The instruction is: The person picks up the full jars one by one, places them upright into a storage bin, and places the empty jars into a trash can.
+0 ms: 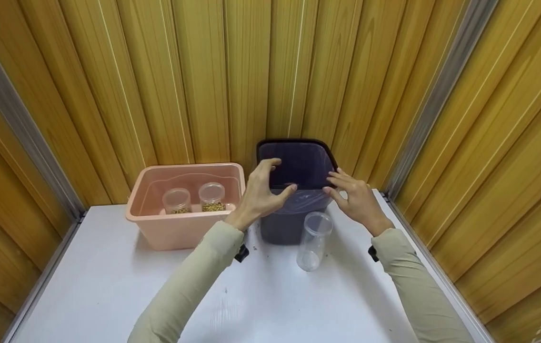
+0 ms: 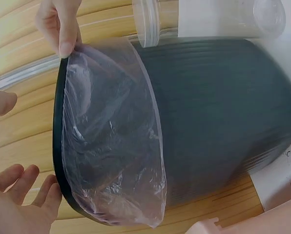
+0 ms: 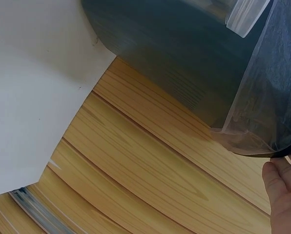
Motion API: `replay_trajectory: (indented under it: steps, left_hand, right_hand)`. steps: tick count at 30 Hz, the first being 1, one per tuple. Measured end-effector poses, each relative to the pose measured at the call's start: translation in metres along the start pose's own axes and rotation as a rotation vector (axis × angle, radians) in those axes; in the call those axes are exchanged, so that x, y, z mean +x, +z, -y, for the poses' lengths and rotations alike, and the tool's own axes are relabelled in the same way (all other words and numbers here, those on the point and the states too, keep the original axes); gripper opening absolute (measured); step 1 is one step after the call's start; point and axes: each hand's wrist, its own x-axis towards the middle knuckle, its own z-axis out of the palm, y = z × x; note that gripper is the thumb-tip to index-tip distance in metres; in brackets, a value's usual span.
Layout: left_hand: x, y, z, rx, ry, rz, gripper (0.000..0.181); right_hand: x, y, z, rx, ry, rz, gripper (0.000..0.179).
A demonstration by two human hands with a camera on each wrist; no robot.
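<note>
2 pale sleeves [image 1: 411, 276] reach in from the near edge over the white table [image 1: 246, 305]. Just short of the bin, and slightly right of its middle, 1 tall clear jar [image 1: 315, 243] stands upright on the table.

Beyond the jar, the dark bin [image 1: 280, 228] also stands upright, its long axis vertical and its mouth facing up, straight ahead of the person and between the 2 hands. Its near rim is the line that matters here: it runs left to right, with a clear liner [image 2: 111, 136] folded over it and hanging down the outside. The right hand [image 1: 356, 197] is at the right corner of that rim, thumb outside and fingers behind, and appears to pinch the liner there. The left hand [image 1: 262, 193] is spread near the rim's left side, thumb well apart from the fingers; I cannot tell whether its fingertips touch the rim. Of the 2, the right looks closer to its corner.

Left of the bin sits 1 pink tub [image 1: 170, 233], holding 2 short clear jars [image 1: 212, 191] with yellow-green grains [image 1: 213, 207] low in them. Farthest off, wood-patterned panels [image 1: 246, 71] form the back wall.
</note>
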Motion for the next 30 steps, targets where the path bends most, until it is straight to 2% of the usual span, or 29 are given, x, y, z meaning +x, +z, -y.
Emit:
replay_trajectory:
  steps: [10,21,27,30]
  left_hand:
    - [-0.024,0.016,-0.008,-0.051,0.135,-0.025,0.06]
    - [-0.046,0.034,-0.011,-0.057,0.114,0.025,0.062]
    - [-0.054,0.046,-0.009,-0.055,0.138,0.005,0.062]
    - [-0.06,0.053,-0.007,-0.048,0.126,0.02,0.061]
  right_hand:
    - [-0.004,-0.002,-0.002,-0.019,-0.006,-0.012,0.04]
    - [-0.006,-0.002,-0.002,-0.014,0.003,-0.017,0.04]
    - [-0.006,-0.002,-0.003,-0.03,0.01,-0.017,0.039]
    - [-0.007,-0.003,-0.002,-0.029,0.019,-0.008,0.039]
